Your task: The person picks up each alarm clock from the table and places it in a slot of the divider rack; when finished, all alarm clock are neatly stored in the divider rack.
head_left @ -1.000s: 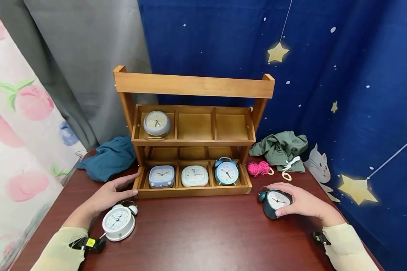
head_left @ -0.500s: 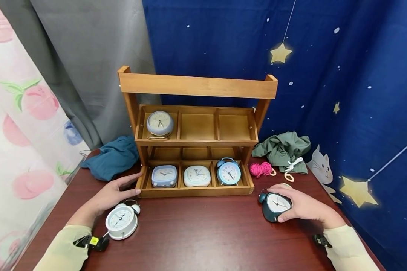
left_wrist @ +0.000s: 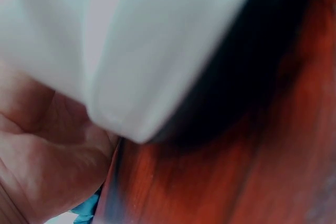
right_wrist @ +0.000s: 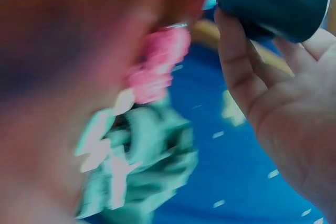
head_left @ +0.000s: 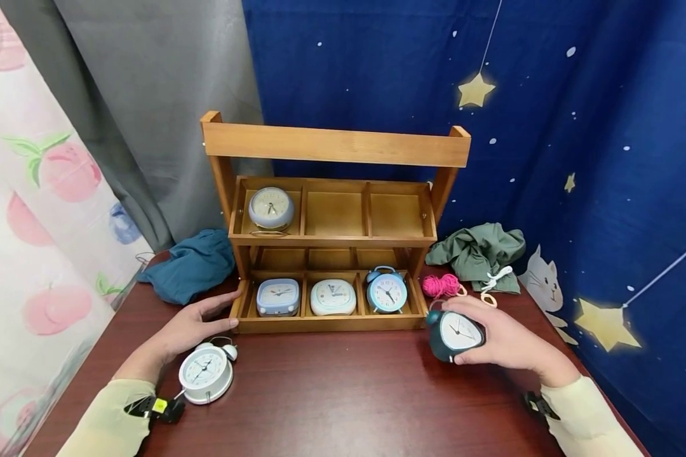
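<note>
- Table [head_left: 343, 393] of dark red wood carries a white alarm clock [head_left: 204, 374] near the front left.
- Right hand [head_left: 505, 343] grips a dark green clock [head_left: 454, 334] just above the table, fingers curled round it.
- Left hand [head_left: 185, 327] lies flat, fingers straight, touching the wooden rack [head_left: 331, 146].
- Behind hang starry blue and grey curtains.

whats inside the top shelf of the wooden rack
The top shelf has three compartments. The left one holds a round grey-blue clock; the middle and right ones look empty. The back corners are shadowed.
</note>
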`<action>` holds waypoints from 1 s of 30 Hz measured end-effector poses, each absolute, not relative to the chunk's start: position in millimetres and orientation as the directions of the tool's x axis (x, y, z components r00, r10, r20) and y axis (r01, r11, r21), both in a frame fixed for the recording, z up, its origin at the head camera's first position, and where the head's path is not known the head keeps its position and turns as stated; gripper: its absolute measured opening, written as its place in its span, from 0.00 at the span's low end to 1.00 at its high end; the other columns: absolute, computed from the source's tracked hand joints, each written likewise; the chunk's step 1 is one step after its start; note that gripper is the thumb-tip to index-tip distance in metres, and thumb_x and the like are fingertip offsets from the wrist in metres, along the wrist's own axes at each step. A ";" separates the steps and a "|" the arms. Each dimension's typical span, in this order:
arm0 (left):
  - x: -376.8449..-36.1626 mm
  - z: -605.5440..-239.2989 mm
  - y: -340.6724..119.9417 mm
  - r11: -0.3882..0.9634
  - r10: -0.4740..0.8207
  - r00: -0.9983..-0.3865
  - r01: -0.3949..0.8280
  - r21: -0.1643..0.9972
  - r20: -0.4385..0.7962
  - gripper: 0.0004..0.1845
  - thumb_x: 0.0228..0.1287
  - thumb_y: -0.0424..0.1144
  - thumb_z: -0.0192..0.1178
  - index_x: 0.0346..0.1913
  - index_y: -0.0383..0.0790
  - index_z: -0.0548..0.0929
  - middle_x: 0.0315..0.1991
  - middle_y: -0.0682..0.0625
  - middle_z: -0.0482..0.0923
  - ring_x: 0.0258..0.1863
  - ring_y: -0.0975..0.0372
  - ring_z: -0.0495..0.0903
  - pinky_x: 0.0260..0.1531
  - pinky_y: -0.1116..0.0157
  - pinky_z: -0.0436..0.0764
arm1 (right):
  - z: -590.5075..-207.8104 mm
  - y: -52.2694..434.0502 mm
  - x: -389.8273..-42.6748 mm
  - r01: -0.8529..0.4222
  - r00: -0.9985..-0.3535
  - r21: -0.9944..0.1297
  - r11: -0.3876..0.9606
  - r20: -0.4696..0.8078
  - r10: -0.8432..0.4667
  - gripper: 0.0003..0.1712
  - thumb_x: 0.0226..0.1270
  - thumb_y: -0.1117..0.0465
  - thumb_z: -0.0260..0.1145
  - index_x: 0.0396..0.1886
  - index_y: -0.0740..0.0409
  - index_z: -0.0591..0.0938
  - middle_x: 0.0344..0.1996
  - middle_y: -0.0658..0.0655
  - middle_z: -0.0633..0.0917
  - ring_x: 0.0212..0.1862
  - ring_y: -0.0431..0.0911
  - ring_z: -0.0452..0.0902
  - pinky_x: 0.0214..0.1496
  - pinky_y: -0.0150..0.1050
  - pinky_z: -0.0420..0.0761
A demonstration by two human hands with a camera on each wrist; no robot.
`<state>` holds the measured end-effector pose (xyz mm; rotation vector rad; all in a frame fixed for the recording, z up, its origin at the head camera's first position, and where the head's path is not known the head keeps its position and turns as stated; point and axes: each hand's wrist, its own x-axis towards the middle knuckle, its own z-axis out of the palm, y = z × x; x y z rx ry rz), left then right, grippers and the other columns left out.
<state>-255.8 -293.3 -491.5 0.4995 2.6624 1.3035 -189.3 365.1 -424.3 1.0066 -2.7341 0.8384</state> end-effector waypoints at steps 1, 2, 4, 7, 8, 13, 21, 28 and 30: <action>-255.8 -491.2 -293.5 0.573 0.352 -0.936 0.236 0.785 0.024 0.40 0.78 0.54 0.72 0.86 0.45 0.72 0.83 0.39 0.69 0.82 0.36 0.66 0.74 0.33 0.71 | -415.5 358.3 -190.6 -0.640 -0.765 -0.455 0.619 0.300 -0.570 0.50 0.53 0.44 0.93 0.75 0.45 0.82 0.72 0.49 0.81 0.69 0.46 0.77 0.67 0.31 0.74; -255.7 -490.8 -293.6 0.574 0.351 -0.936 0.236 0.784 0.024 0.40 0.78 0.54 0.72 0.86 0.45 0.72 0.83 0.39 0.69 0.82 0.36 0.66 0.74 0.33 0.71 | -407.0 351.0 -192.5 -0.660 -0.749 -0.447 0.604 0.325 -0.577 0.51 0.53 0.45 0.94 0.76 0.45 0.81 0.72 0.50 0.81 0.70 0.47 0.76 0.68 0.31 0.73; -255.7 -490.5 -293.7 0.576 0.348 -0.937 0.234 0.783 0.024 0.40 0.78 0.54 0.72 0.85 0.45 0.72 0.83 0.39 0.69 0.82 0.36 0.66 0.74 0.34 0.71 | -388.7 334.2 -196.4 -0.693 -0.720 -0.440 0.571 0.371 -0.587 0.52 0.52 0.48 0.94 0.77 0.46 0.81 0.74 0.51 0.80 0.71 0.47 0.76 0.68 0.30 0.73; -256.1 -490.8 -293.7 0.580 0.342 -0.940 0.225 0.783 0.016 0.41 0.78 0.55 0.72 0.85 0.45 0.72 0.83 0.39 0.69 0.82 0.37 0.66 0.74 0.34 0.71 | -362.1 305.9 -204.1 -0.737 -0.676 -0.427 0.525 0.451 -0.583 0.55 0.49 0.53 0.96 0.78 0.48 0.81 0.75 0.52 0.79 0.73 0.48 0.76 0.71 0.29 0.72; -256.3 -491.0 -293.7 0.580 0.341 -0.940 0.222 0.784 0.014 0.41 0.78 0.55 0.72 0.86 0.45 0.72 0.83 0.39 0.69 0.82 0.37 0.66 0.74 0.34 0.71 | -353.9 295.8 -207.1 -0.749 -0.663 -0.413 0.519 0.478 -0.576 0.55 0.48 0.54 0.96 0.77 0.49 0.81 0.75 0.52 0.79 0.73 0.49 0.76 0.72 0.31 0.73; -257.0 -492.4 -293.5 0.573 0.345 -0.938 0.224 0.789 0.016 0.41 0.77 0.54 0.72 0.85 0.44 0.72 0.83 0.38 0.69 0.82 0.36 0.66 0.74 0.33 0.71 | -320.6 246.7 -227.3 -0.765 -0.634 -0.353 0.539 0.565 -0.528 0.55 0.48 0.52 0.96 0.78 0.50 0.81 0.76 0.52 0.77 0.72 0.49 0.76 0.70 0.47 0.78; -256.9 -492.9 -292.8 0.571 0.347 -0.938 0.233 0.787 0.026 0.41 0.77 0.53 0.73 0.85 0.44 0.72 0.83 0.38 0.70 0.82 0.37 0.67 0.74 0.34 0.71 | -290.4 186.3 -269.0 -0.713 -0.662 -0.312 0.628 0.596 -0.454 0.53 0.55 0.43 0.92 0.78 0.51 0.80 0.75 0.53 0.76 0.66 0.49 0.80 0.63 0.54 0.84; -257.9 -494.2 -293.0 0.574 0.347 -0.937 0.239 0.783 0.032 0.40 0.77 0.54 0.73 0.85 0.46 0.72 0.83 0.39 0.70 0.82 0.37 0.67 0.74 0.34 0.71 | -281.1 154.8 -300.8 -0.672 -0.685 -0.260 0.694 0.575 -0.448 0.54 0.59 0.36 0.87 0.80 0.52 0.77 0.77 0.56 0.73 0.67 0.51 0.80 0.64 0.53 0.84; -257.3 -493.7 -292.9 0.571 0.347 -0.937 0.239 0.785 0.032 0.40 0.77 0.54 0.73 0.85 0.45 0.72 0.83 0.38 0.70 0.82 0.37 0.67 0.74 0.34 0.71 | -281.3 147.5 -307.5 -0.656 -0.699 -0.243 0.714 0.553 -0.453 0.55 0.60 0.33 0.86 0.81 0.51 0.76 0.79 0.56 0.72 0.67 0.51 0.81 0.63 0.54 0.84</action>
